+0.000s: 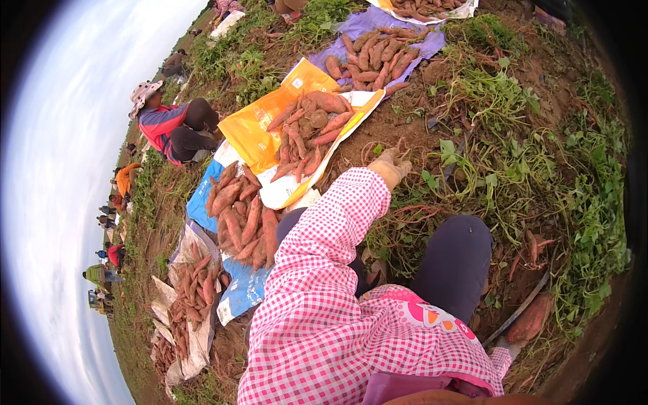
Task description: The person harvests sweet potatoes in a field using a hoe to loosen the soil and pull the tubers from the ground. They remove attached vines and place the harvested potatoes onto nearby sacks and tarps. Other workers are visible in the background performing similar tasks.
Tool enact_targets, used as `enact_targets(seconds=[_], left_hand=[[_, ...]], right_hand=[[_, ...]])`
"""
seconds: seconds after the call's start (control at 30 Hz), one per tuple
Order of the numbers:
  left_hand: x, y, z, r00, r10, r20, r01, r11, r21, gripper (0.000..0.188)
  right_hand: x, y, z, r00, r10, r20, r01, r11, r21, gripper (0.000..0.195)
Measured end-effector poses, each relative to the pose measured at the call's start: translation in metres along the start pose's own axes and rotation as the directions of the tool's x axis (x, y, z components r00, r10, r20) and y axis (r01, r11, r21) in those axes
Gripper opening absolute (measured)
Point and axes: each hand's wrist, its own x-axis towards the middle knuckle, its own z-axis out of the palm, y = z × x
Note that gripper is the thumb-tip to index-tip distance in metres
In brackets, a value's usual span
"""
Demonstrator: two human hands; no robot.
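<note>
My left hand (391,167), in a tan work glove, reaches out over bare soil at the edge of pulled vines (450,187). Its fingers are apart, and I see no sweet potato in them. Just left of it, an orange and white plastic sack (258,126) lies flat under a heap of soil-covered sweet potatoes (324,119). My right hand (512,347) shows only in part beyond its checked cuff at the lower right. A large reddish sweet potato (531,319) lies against it, beside a thin grey stick (521,310); the grip is hidden.
More sweet potatoes (243,217) lie on a blue sack (248,286), a purple sheet (349,30) and a pale sack (197,349). A seated person (172,126) is beyond the orange sack. Several others and a vehicle (98,302) are farther off. My knee (455,258) borders the vines.
</note>
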Motion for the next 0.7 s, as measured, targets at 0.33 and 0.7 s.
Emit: enact_targets(seconds=[0.33, 0.7], left_hand=[[-0.042, 0.029, 0.007, 0.999, 0.038, 0.032, -0.037, 0.998, -0.049, 0.068], [-0.037, 0.038, 0.036, 0.975, 0.201, 0.098, -0.147, 0.906, -0.397, 0.064]], right_hand=[[-0.039, -0.041, -0.029, 0.951, -0.244, -0.189, 0.295, 0.9, 0.322, 0.117], [-0.225, -0.13, -0.13, 0.38, -0.7, -0.605, 0.893, 0.107, 0.437, 0.127]])
